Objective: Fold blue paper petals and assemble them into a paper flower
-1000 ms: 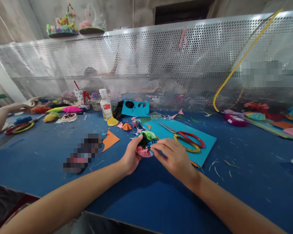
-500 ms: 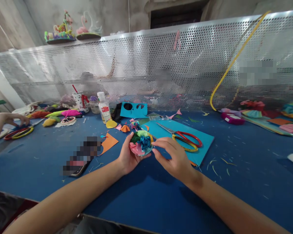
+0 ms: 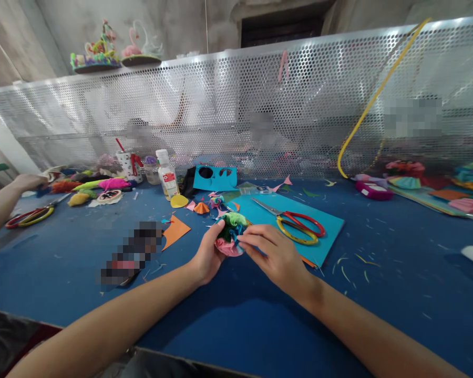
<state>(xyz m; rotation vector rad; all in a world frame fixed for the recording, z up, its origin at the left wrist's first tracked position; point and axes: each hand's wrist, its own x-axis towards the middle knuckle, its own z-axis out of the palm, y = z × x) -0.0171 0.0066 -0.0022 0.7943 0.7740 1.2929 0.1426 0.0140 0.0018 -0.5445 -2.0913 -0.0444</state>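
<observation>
A small round paper flower (image 3: 230,242) with curled pink, green and blue ruffles sits in my left hand (image 3: 208,258). My left thumb presses its near-left edge, and the other fingers are mostly hidden beneath. My right hand (image 3: 275,256) comes in from the right, thumb and forefinger closed on the flower's blue ruffle, with fingertips partly hiding that side. Just beyond my right hand, scissors (image 3: 289,223) with one red and one yellow handle lie on a light-blue sheet (image 3: 326,231). An orange folded paper piece (image 3: 201,208) and a yellow paper disc (image 3: 179,201) lie behind the flower.
A phone (image 3: 132,254), partly blurred, and an orange sheet (image 3: 176,231) lie left of my hands. A glue bottle (image 3: 167,176) and a patterned cup (image 3: 128,165) stand near the perforated metal screen (image 3: 220,94). Another person's arm (image 3: 8,202) reaches in at far left.
My right fingers have moved left onto the blue ruffle and closed on it. The flower has tilted and shifted slightly in my left hand. The other person's hand has moved off the far-left scissors.
</observation>
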